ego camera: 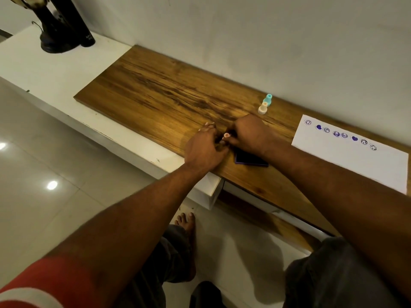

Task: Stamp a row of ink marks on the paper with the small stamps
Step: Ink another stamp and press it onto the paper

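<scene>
Nearest the camera, a red sleeve (44, 281) covers the left upper arm, and a bare foot (188, 227) rests on the tiled floor under the edge of the wooden tabletop (155, 90). Both forearms reach forward and meet near the front of the wood. The left hand (204, 147) lies knuckles up with its fingers loosely bent, the tips near the surface and the thumb side turned toward the right hand (249, 134). The right hand is curled tight, its fingers folded under and closed round a small stamp (226, 135), of which only a pinkish round end shows between the two hands. Whether the left hand also pinches it cannot be told. A dark ink pad (251, 158) lies just beside the right wrist, partly hidden by it. Farther back stand a cream stamp (263, 108) and a teal stamp (268, 99), upright and close together. To the right the paper (355, 165) carries a row of blue ink marks (340, 134); its corner is cut off by the forearm
</scene>
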